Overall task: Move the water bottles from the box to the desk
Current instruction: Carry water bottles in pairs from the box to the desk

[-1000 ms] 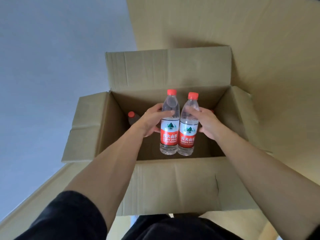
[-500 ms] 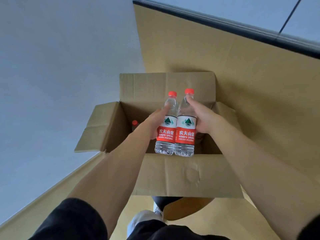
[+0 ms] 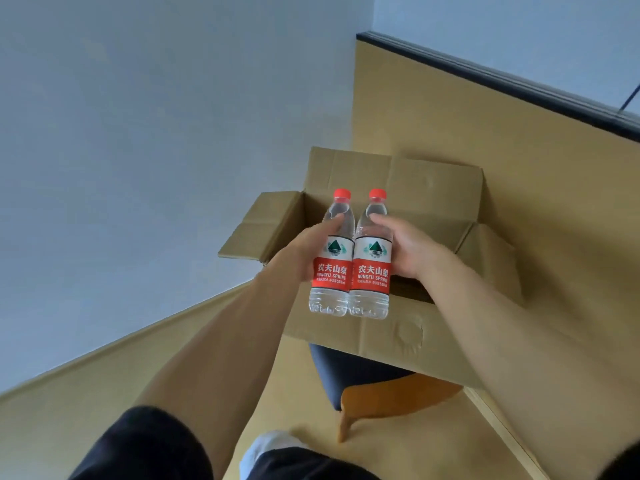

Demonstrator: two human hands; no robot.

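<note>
**A:** Start close in: dark sleeves at the bottom edge, two bare forearms reaching out. And there's the change! A second ago those two bottles hung low, their bases down inside the box [image 3: 388,344]. Now both are up above its near wall, out in open air.

**B:** Lifted clear, and the view has swung too. More of the dark seat [image 3: 346,375] under the box is showing, plus a wooden leg. I'd read that as the person standing back to turn away.

**A:** So extraction is done for this pair. What remains is the carry. The desk isn't in view, so I can't say how far that is.

**B:** Talk me through the hold.

**A:** The left hand [image 3: 301,254] is wrapped round the left bottle [image 3: 331,265] from the outside, thumb up on the clear shoulder above the label. The right hand [image 3: 408,247] mirrors it on the right bottle [image 3: 371,268], fingers curled behind, thumb across the neck side.

**B:** Both upright, red caps on, labels facing us, and pressed together wall to wall.

**A:** Touching all the way down, yes. That squeeze should steady them on the move.

**B:** And further back?

**A:** The far flap stands up, the left flap hangs out flat. Whether more bottles sit inside, I can't tell; the hands and the near wall hide the interior.
</note>
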